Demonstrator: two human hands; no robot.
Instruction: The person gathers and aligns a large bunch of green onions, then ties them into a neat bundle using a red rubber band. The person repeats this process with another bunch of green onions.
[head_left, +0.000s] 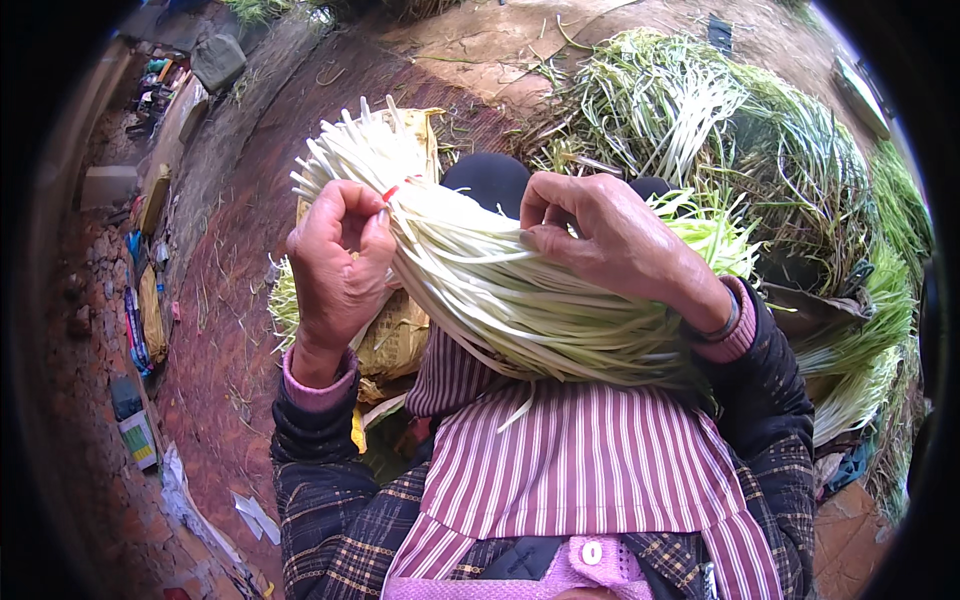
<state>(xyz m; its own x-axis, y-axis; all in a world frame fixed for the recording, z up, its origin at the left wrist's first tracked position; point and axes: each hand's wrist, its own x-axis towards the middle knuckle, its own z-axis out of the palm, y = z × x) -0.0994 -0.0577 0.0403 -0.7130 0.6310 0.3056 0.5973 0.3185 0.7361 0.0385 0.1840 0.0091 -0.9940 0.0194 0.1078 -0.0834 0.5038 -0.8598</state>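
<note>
Across my lap, over a striped apron (592, 457), lies a bundle of long pale chives or similar leafy stalks (480, 277), white ends at the upper left and greener ends at the right. A red tie (391, 193) goes around it close to the white ends. My left hand (341, 262) is at this tie, thumb and forefinger pinched together on its edge. My right hand (600, 236) rests over the upper side of the bundle, its thumb and fingertips pinching at a white stalk. Under the bundle's white end stands a worn yellow package (394, 337) bearing writing.
A large heap of loose green and white stalks (675, 105) lies at the upper right, with more greens (862, 360) down the right side. Along the left are a grey stone (218, 62), a pale block (109, 186) and litter. Paper scraps (256, 517) lie on the reddish floor (217, 330).
</note>
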